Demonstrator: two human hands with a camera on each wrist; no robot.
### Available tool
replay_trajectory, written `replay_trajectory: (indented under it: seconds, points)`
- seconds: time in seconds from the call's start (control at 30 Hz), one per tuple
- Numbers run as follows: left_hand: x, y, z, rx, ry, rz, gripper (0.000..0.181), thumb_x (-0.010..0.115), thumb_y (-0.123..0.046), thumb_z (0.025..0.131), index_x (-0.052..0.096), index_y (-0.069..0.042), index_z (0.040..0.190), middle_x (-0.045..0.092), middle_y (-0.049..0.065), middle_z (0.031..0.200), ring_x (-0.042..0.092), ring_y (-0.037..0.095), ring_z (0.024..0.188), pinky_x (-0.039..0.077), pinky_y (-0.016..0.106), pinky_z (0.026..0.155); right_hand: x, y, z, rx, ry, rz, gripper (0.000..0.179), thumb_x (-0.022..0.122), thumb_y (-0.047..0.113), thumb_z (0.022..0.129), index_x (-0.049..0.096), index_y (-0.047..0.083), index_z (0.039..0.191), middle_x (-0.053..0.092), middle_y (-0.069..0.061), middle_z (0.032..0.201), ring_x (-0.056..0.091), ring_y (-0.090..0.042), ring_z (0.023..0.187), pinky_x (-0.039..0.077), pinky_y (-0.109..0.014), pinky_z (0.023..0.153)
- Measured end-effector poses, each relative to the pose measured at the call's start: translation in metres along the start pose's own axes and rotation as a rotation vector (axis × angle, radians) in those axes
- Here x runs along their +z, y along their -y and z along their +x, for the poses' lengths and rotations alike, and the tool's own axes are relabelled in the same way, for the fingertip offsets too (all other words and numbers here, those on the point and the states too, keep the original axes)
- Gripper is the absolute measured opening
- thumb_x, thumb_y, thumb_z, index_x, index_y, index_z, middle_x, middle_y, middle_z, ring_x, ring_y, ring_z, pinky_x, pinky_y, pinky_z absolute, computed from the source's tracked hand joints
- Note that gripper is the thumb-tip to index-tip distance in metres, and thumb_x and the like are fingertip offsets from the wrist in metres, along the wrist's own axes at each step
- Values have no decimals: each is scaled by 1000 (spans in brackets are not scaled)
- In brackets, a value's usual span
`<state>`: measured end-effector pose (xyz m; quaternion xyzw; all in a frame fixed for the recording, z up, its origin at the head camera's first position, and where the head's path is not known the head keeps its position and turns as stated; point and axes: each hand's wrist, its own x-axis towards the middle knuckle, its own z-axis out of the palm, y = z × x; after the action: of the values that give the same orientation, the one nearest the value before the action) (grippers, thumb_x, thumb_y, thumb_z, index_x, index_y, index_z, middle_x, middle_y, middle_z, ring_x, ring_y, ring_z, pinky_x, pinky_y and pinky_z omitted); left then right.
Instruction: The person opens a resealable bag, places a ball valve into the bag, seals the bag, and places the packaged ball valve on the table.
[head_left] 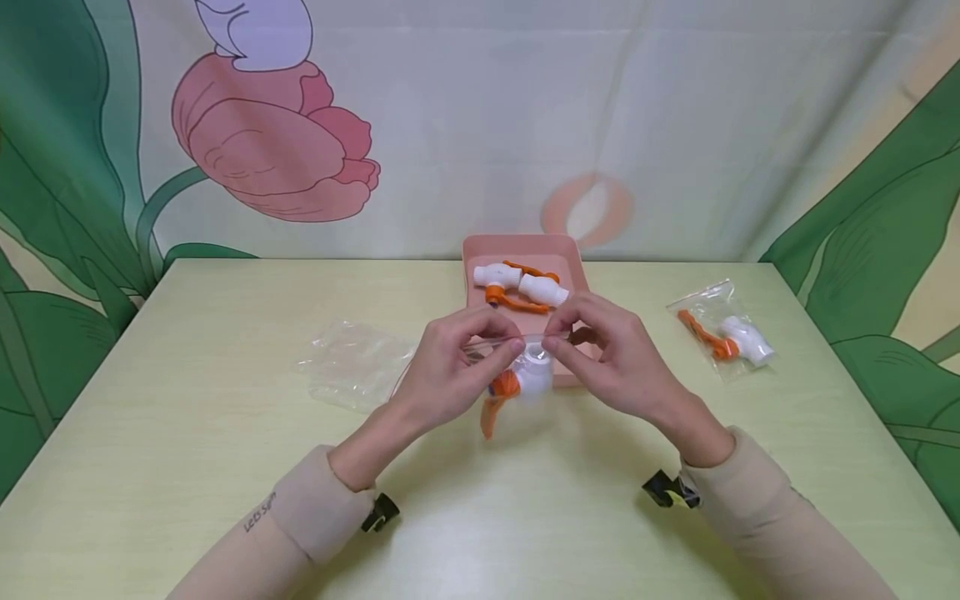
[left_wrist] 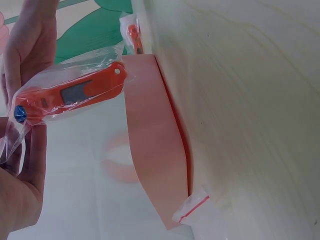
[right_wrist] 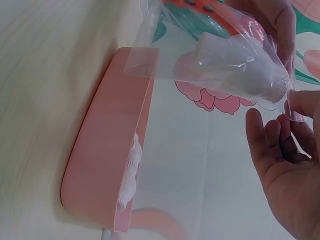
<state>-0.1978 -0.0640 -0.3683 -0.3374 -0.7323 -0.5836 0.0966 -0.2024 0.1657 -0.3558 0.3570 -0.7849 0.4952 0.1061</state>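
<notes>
Both hands hold the top edge of a clear plastic bag (right_wrist: 142, 62) over the table in front of the tray. My left hand (head_left: 453, 367) pinches the edge between thumb and fingers, and my right hand (head_left: 618, 358) pinches it close by. Inside the bag hangs a white plastic ball valve (head_left: 534, 377) with an orange handle (left_wrist: 75, 95) that points downward. Two more such valves, a left one (head_left: 498, 276) and a right one (head_left: 543, 290), lie unbagged in the pink tray (head_left: 525, 245).
A clear bag (head_left: 356, 367) lies flat on the table to the left, with a red zip line (left_wrist: 194, 209) in the left wrist view. Rightward on the table is another bagged ball valve (head_left: 742, 340). A printed curtain (head_left: 465, 125) hangs behind the table.
</notes>
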Motion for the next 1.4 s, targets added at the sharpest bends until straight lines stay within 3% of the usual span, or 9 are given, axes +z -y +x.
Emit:
replay_trajectory:
  seconds: [0.47, 1.1, 1.4]
  points:
    - [0, 0, 1, -122, 25, -1, 5, 74, -9, 96, 71, -6, 96, 69, 0, 92, 67, 15, 89, 60, 32, 80, 2, 1, -2, 16, 60, -51, 12, 68, -5, 96, 61, 5, 99, 58, 1, 87, 58, -17, 74, 53, -26, 64]
    - [1, 2, 0, -38, 46, -20, 2, 71, -3, 96, 69, -3, 95, 66, 2, 90, 65, 17, 79, 61, 34, 63, 6, 0, -1, 41, 81, 8, 9, 70, 0, 96, 67, 7, 100, 61, 1, 90, 57, -19, 77, 50, -27, 65]
    - [3, -1, 1, -76, 51, -39, 5, 74, -4, 95, 72, 0, 97, 68, 3, 91, 66, 17, 78, 62, 33, 66, 6, -3, -2, -10, 53, -54, 11, 73, -1, 93, 71, 9, 96, 62, 6, 85, 58, -15, 74, 49, -26, 63]
